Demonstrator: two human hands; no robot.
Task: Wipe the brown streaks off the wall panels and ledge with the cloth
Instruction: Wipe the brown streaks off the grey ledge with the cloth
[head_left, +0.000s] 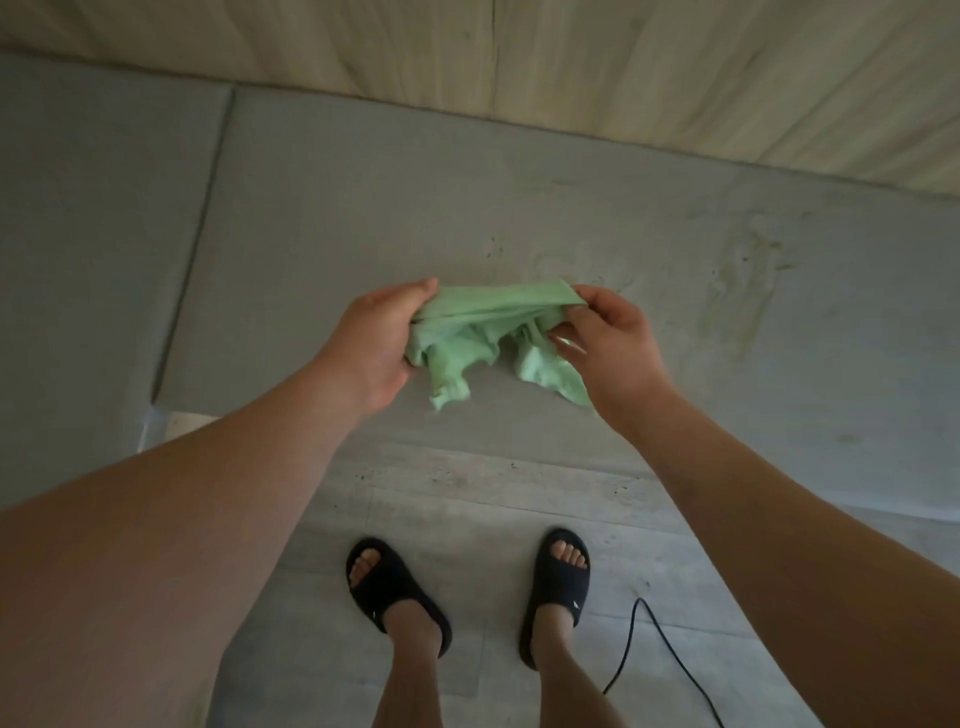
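Observation:
A crumpled light green cloth (483, 338) hangs stretched between both hands in front of the grey wall panel (363, 218). My left hand (376, 343) grips its left end in curled fingers. My right hand (605, 338) pinches the right end between thumb and fingers. Faint brownish-yellow streaks (737, 275) mark the grey panel to the right of the cloth, with small dark specks (493, 247) just above it. A pale wood-grain panel (623, 67) runs across the top. The ledge cannot be told apart from the panels.
My two feet in black slides (395, 592) stand on the grey plank floor (467, 499). A black cable (660, 644) trails over the floor at the lower right. A vertical seam (192, 244) splits the grey panels at the left.

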